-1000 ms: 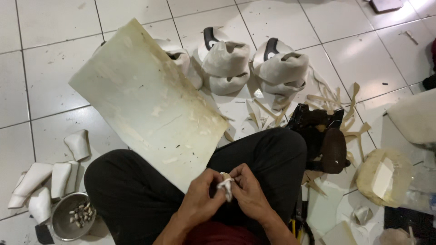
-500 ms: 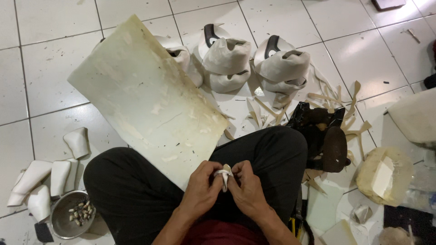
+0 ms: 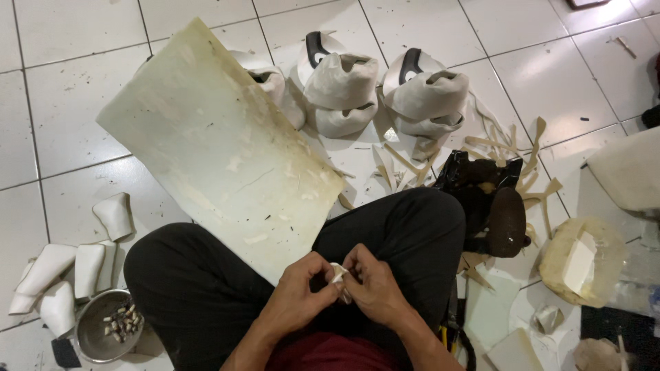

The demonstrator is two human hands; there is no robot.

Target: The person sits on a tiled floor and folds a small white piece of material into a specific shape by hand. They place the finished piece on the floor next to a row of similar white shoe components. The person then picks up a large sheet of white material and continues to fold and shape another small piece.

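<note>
I see my left hand (image 3: 299, 292) and right hand (image 3: 371, 285) pinching 1 small white piece (image 3: 337, 273) between their fingertips, above my lap.

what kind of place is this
Probably a small shoemaking workshop, worked on a tiled floor. Pale shoe uppers stand in a row, trimmed strips lie scattered, and a worn cutting board leans on the seated person's leg.

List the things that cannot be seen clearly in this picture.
- Small white piece, head view: mostly hidden by the fingers of the left hand and right hand.
- Contents of the metal bowl: too small to tell.
- White block: cut off by the right edge.
</note>
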